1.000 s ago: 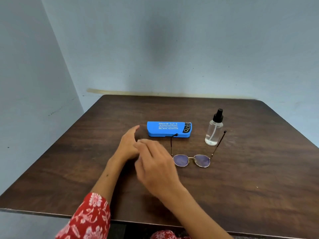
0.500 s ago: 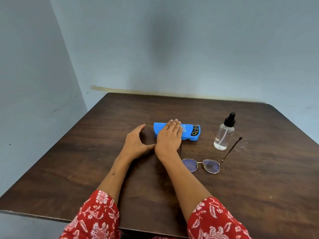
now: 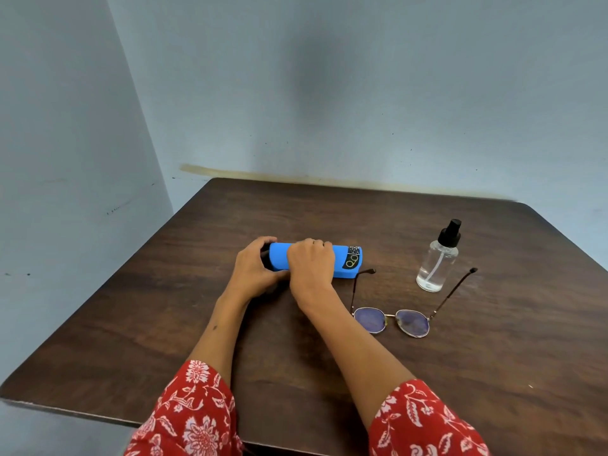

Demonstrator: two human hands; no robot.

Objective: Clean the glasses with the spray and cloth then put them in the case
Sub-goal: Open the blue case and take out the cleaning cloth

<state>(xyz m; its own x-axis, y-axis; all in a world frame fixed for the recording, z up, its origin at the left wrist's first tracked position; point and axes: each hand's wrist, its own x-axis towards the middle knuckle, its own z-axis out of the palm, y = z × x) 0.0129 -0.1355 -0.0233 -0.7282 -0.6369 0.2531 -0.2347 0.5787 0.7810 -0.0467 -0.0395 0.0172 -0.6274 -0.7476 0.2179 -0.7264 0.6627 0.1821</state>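
Both hands are clamped on the blue glasses case (image 3: 342, 263), which lies on the worktop (image 3: 493, 357) with its long axis running left to right across the person's front. The left hand (image 3: 255, 269) curls round the case's left end, where a dark opening or inner part shows between the fingers; the right hand (image 3: 311, 263) wraps over the top of its middle, fingers folded down the far side. Only the right end, with a black printed patch, is uncovered. This looks like the opening of the case, perhaps to reach a cloth, since none is in view.

Just right of the case, nearer the person, lie the glasses (image 3: 391, 320), temples unfolded and pointing away, lenses toward the person; one temple tip sits just beside the case's right end. Beyond them, further right, the clear spray bottle (image 3: 437, 261) stands upright with its black pump on. Both lie on the right hand's side, so that hand is the nearer one for reaching them.
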